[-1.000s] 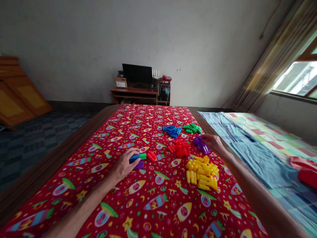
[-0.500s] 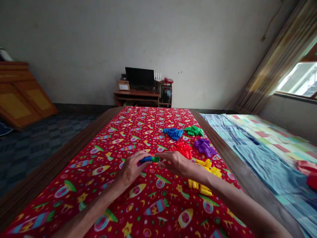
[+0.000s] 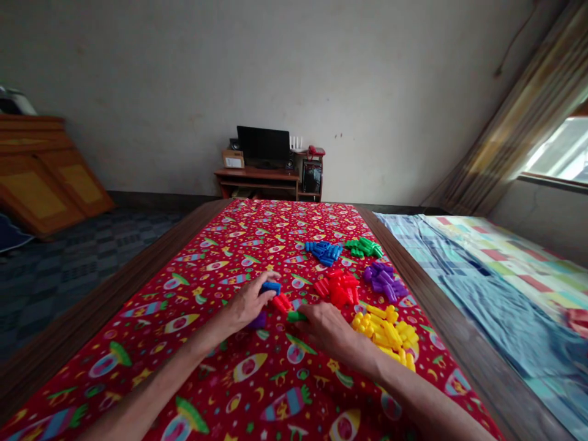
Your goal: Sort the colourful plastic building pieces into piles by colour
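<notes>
My left hand (image 3: 248, 300) is closed on a blue plastic toy piece (image 3: 271, 286), pinched between thumb and fingers. A green plastic toy piece (image 3: 296, 316) pokes out from the fingertips of my right hand (image 3: 325, 323), low over the cloth. Red pieces (image 3: 282, 302) lie between the two hands. Just under my left hand a purple piece (image 3: 257, 321) shows in part; the hand hides the rest. To the right of my hands are sorted piles: red (image 3: 339, 288), yellow (image 3: 388, 331), purple (image 3: 384, 280), blue (image 3: 324, 251) and green (image 3: 364, 247).
A red patterned cloth (image 3: 220, 373) covers the long dark wooden table (image 3: 395, 245). Beyond its far end stands a desk (image 3: 257, 176) with a monitor (image 3: 264, 143). A bed (image 3: 487, 306) runs along the right side, and a wooden cabinet (image 3: 50, 177) stands at the left.
The blue and green pieces, end to end between my hands before, are now apart, one in each hand. My right hand has moved lower, uncovering the red pieces. The view has shifted slightly.
</notes>
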The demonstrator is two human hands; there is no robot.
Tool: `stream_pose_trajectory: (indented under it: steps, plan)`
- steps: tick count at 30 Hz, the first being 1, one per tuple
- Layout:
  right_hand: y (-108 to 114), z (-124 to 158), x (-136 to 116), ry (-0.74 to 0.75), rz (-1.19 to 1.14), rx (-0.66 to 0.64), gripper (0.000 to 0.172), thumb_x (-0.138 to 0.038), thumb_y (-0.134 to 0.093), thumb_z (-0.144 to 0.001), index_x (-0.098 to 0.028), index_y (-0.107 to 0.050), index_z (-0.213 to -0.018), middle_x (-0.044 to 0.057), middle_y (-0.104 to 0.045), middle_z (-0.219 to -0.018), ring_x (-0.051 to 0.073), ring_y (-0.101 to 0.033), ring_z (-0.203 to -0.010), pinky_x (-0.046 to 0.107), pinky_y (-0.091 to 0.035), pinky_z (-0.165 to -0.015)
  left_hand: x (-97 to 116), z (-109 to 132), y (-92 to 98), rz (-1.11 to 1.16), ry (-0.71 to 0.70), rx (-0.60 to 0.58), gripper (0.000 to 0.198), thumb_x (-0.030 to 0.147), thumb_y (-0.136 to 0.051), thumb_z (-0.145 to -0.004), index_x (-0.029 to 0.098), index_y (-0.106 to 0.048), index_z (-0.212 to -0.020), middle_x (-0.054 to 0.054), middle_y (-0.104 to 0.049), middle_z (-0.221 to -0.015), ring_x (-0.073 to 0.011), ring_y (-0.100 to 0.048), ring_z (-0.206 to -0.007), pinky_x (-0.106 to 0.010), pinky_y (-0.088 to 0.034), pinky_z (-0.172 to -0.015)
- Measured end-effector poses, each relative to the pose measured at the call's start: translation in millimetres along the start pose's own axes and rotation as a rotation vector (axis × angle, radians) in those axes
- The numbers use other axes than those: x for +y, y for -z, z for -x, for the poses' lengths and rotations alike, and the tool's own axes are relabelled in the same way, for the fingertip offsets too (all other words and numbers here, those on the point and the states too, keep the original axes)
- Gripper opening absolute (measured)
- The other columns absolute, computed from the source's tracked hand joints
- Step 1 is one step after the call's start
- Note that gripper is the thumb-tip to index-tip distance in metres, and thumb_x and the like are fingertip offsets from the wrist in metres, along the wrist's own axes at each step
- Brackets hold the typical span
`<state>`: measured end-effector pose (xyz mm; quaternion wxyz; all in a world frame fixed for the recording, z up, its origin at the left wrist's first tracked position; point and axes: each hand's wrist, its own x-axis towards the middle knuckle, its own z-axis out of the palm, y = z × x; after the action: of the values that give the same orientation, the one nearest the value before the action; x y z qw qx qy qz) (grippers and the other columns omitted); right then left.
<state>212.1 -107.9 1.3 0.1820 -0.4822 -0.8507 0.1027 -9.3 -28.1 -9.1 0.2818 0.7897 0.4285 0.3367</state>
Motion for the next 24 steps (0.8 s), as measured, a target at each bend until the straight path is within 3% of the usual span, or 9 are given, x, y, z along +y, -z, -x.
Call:
stream_pose_trajectory:
  steps: [3, 5, 7, 10, 12, 17, 20, 24]
  plan:
    - [-8.7, 0.6, 3.7, 0.151, 0.0, 0.085, 0.021, -0.036, -0.061, -0.091, -0.018, -0.066, -0.101, 0.008, -0.07, -0.088, 0.016, -0.063, -0.078, 0.023, -0.041, -0.065, -12.0, 2.0, 7.4, 0.038, 0.078, 0.02, 0.036, 0.025, -0.057, -0.076, 0.022, -0.049, -0.111, -0.002, -0.069, -0.089, -0.0197, -0.067, -0.084, -0.033, -0.053, -0.078]
    - [-8.8, -5.3, 4.7, 0.203, -0.011, 0.23, 0.033, -0.039, -0.058, -0.093, -0.016, -0.061, -0.117, 0.013, -0.069, -0.104, 0.019, -0.063, -0.093, 0.026, -0.044, -0.076, -9.0, 3.8, 6.0, 0.118, 0.134, -0.022, 0.035, 0.026, -0.062, -0.071, 0.022, -0.047, -0.103, 0.001, -0.067, -0.082, -0.0188, -0.067, -0.077, -0.031, -0.053, -0.073]
    - [-4.9, -15.6, 2.5, 0.197, -0.014, 0.273, 0.035, -0.035, -0.055, -0.095, -0.014, -0.058, -0.123, 0.014, -0.069, -0.105, 0.019, -0.063, -0.093, 0.027, -0.044, -0.076, -0.8, 5.8, 0.7, 0.183, 0.177, -0.054, 0.034, 0.028, -0.066, -0.069, 0.023, -0.045, -0.095, 0.002, -0.066, -0.078, -0.0178, -0.067, -0.071, -0.028, -0.053, -0.066]
    - [6.2, -34.3, -2.2, 0.133, 0.007, 0.083, 0.018, -0.026, -0.055, -0.094, -0.017, -0.065, -0.106, 0.005, -0.069, -0.08, 0.013, -0.058, -0.067, 0.023, -0.035, -0.06, 8.2, 8.0, -6.2, 0.174, 0.181, -0.045, 0.033, 0.03, -0.068, -0.067, 0.023, -0.047, -0.091, 0.002, -0.067, -0.077, -0.0168, -0.066, -0.066, -0.026, -0.052, -0.062]
    - [15.8, -47.0, 1.5, 0.075, 0.05, -0.016, 0.016, -0.025, -0.053, -0.095, -0.018, -0.067, -0.093, 0.002, -0.066, -0.07, 0.011, -0.052, -0.058, 0.024, -0.028, -0.055, 7.7, 7.9, -5.1, 0.144, 0.167, -0.024, 0.034, 0.03, -0.069, -0.068, 0.023, -0.049, -0.095, 0.0, -0.069, -0.08, -0.0172, -0.066, -0.067, -0.027, -0.053, -0.063]
    - [41.0, -86.2, 48.5, -0.065, 0.211, 0.049, 0.02, -0.025, -0.05, -0.095, -0.014, -0.067, -0.095, 0.005, -0.066, -0.079, 0.012, -0.054, -0.07, 0.023, -0.032, -0.063, -5.1, 2.1, 19.9, -0.113, 0.052, 0.014, 0.024, 0.036, -0.059, -0.079, 0.023, -0.06, -0.099, -0.005, -0.073, -0.096, -0.0225, -0.07, -0.088, -0.034, -0.054, -0.083]
    - [49.8, -111.5, 76.2, -0.176, 0.372, -0.034, 0.023, -0.025, -0.048, -0.096, -0.013, -0.067, -0.099, 0.007, -0.067, -0.086, 0.013, -0.056, -0.076, 0.022, -0.036, -0.067, -15.0, 2.0, 36.2, -0.301, 0.034, -0.077, 0.023, 0.033, -0.057, -0.08, 0.022, -0.065, -0.098, -0.007, -0.072, -0.105, -0.0246, -0.067, -0.101, -0.037, -0.05, -0.094]
    - [49.7, -130.8, 87.3, -0.242, 0.473, -0.12, 0.024, -0.02, -0.046, -0.094, -0.014, -0.068, -0.101, 0.01, -0.067, -0.088, 0.016, -0.059, -0.079, 0.023, -0.038, -0.067, -35.1, 12.1, 43.9, -0.413, 0.08, -0.247, 0.035, 0.028, -0.062, -0.075, 0.022, -0.065, -0.11, -0.008, -0.069, -0.116, -0.0252, -0.062, -0.112, -0.037, -0.046, -0.1]
